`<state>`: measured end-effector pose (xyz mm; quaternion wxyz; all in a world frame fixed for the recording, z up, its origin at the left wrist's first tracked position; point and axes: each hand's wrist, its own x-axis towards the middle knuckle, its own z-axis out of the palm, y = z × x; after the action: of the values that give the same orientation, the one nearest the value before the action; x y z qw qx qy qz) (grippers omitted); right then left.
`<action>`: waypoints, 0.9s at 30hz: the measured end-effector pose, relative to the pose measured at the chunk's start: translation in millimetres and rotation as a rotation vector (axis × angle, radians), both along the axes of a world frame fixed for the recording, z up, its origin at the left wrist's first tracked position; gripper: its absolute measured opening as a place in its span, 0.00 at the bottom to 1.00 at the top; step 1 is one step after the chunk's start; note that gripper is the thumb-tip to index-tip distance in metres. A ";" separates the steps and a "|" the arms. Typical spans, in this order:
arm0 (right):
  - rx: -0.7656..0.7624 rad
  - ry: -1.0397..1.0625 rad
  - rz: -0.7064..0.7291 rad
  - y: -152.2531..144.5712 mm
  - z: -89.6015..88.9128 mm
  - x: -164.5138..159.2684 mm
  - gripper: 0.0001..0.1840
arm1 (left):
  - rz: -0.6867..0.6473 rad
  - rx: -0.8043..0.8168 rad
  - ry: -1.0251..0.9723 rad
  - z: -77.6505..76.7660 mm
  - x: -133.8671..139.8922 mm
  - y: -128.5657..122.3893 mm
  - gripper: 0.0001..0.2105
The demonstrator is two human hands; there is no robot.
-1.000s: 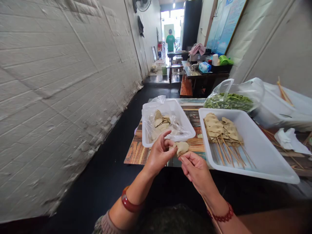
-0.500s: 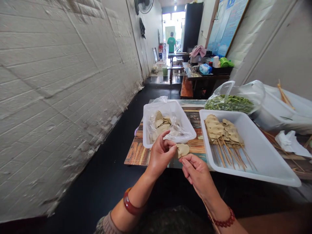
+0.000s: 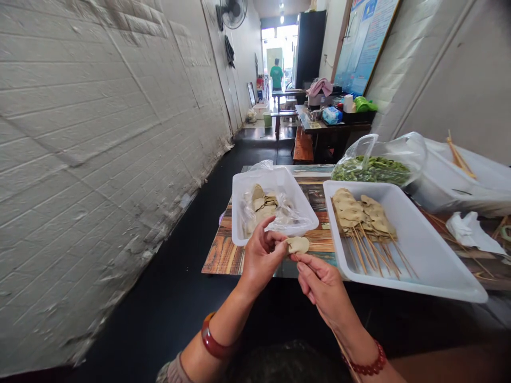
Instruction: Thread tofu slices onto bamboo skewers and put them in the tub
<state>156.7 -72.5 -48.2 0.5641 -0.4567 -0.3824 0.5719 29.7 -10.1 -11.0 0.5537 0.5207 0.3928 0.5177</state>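
Note:
Pinched between thumb and fingers of my left hand [image 3: 257,260] is a thin, pale beige slice [image 3: 298,245] of soft food whose exact kind I cannot tell. My right hand [image 3: 325,282] is closed on a bamboo skewer [image 3: 341,344], which runs back along the wrist; its tip is hidden at the slice's lower edge. Just beyond my left hand, a white tray [image 3: 237,213] holds a clear bag with more loose slices [image 3: 263,205]. To the right, a larger white tray [image 3: 431,252] contains skewered beige slices [image 3: 361,213], their sticks pointing toward me.
Behind the larger tray sits a clear bag of green vegetables [image 3: 371,171]. A white bin [image 3: 443,183] with several skewers and crumpled tissue [image 3: 469,231] lie at right. A white wall [image 3: 99,159] runs along the left. Far off, a person in green [image 3: 276,74] stands near the doorway.
The slice has tipped flatter between my hands, showing less of its face. Both hands keep their hold and barely move. The whole view has shifted slightly.

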 end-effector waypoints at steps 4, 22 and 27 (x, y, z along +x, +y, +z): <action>0.003 0.012 0.004 0.1 0.6 0.3 0.19 | 0.003 0.026 0.032 -2.2 -0.5 0.1 0.29; -0.003 -0.025 0.017 2.6 -0.2 1.2 0.16 | 0.123 0.353 0.306 -5.8 1.8 2.6 0.26; 0.008 -0.021 0.014 4.3 -1.6 0.7 0.16 | 0.158 0.428 0.359 -8.0 2.2 2.6 0.27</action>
<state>157.4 -68.1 -49.8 0.5577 -0.4578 -0.3936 0.5696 31.9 -7.5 -19.0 0.3107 0.6768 0.4055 0.5301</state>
